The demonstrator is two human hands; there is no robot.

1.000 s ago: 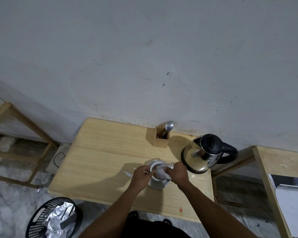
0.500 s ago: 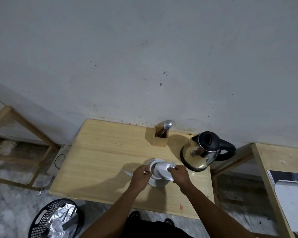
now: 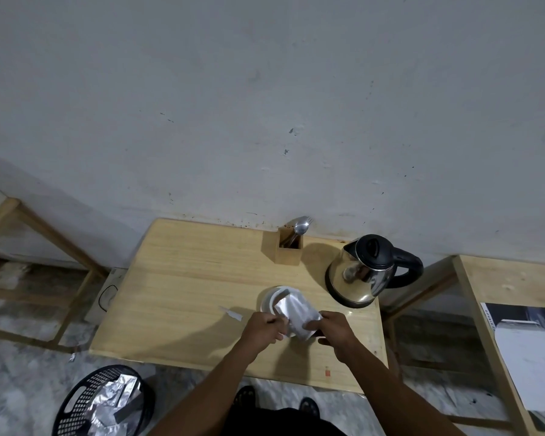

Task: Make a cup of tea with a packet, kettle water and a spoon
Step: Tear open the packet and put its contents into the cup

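We see a light wood tabletop (image 3: 183, 287) by the wall, a shiny kettle (image 3: 357, 278) on its right side, a small wood box (image 3: 287, 251) of spoons at the back, a white cup (image 3: 274, 298) near the kettle, a torn strip (image 3: 232, 314) left of the cup.

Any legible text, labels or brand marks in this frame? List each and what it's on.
None can be read.
Dark-and-white printed sheet on the side table: a strip of lettering along its left edge, too small and blurred to read.
Small orange sticker on the light wooden table: too small to read.
Silver foil packet, steel kettle with black lid, white cup: no print visible.
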